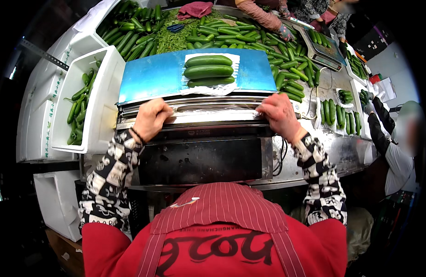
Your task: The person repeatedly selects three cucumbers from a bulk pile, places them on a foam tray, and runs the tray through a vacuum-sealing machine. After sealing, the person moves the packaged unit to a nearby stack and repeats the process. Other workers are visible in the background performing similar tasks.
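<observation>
Before me stands a film wrapping machine with a blue top plate point(152, 74). My left hand point(152, 116) pinches the left end of a strip of clear plastic film point(216, 110) at the machine's front rollers. At the strip's right end, my right hand point(280, 112) pinches the film between thumb and fingers. Beyond both hands, several cucumbers point(208, 71) lie side by side on white foam netting point(236, 74) on the blue plate. A black plate point(202, 161) forms the near part of the machine.
White foam boxes point(107, 100) stand at left, one holding green peppers point(77, 112). Loose cucumbers point(230, 33) and green beans point(173, 38) cover the back. A scale point(323, 52) and netted cucumber packs point(339, 116) are at right. Co-workers' arms point(263, 17) reach in behind and at right.
</observation>
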Tool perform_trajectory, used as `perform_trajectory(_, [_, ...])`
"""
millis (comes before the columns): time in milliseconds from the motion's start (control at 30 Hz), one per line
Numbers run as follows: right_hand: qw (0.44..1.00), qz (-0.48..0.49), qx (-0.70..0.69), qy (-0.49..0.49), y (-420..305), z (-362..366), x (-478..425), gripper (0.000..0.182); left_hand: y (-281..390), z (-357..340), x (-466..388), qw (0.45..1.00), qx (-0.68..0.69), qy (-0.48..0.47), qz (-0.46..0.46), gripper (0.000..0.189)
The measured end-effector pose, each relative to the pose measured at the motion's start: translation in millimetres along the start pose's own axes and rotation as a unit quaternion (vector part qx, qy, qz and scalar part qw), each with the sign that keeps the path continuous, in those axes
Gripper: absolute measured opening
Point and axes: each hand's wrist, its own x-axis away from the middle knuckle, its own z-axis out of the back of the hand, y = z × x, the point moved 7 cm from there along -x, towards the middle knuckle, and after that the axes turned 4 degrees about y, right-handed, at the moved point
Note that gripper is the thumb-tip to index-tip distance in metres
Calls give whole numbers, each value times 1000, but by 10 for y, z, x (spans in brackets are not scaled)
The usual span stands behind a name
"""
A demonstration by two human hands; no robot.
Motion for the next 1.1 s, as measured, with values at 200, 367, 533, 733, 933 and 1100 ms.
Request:
perform_trajectory(200, [969, -144, -180, 87, -702, 556, 370, 7, 458, 494, 655, 910, 313, 118, 245, 10])
perform_trajectory(367, [908, -98, -321, 252, -574, 1119, -99, 18, 670, 929, -57, 820, 449, 337, 111, 6])
perform_trajectory(533, [915, -167, -225, 290, 539, 271, -1046, 20, -157, 350, -1060, 924, 110, 350, 110, 20])
perform_trajectory(733, [966, -249, 52, -42, 913, -752, -1317, 34, -867, -403, -1092, 972, -29, 165, 168, 34])
perform_trajectory(933, [961, -272, 41, -18, 724, -648, -1206, 34, -852, -485, -1026, 980, -57, 38, 186, 31])
perform_trajectory(1100, [941, -337, 3, -32, 778, -575, -1083, 35, -802, -461, -990, 982, -39, 131, 132, 21])
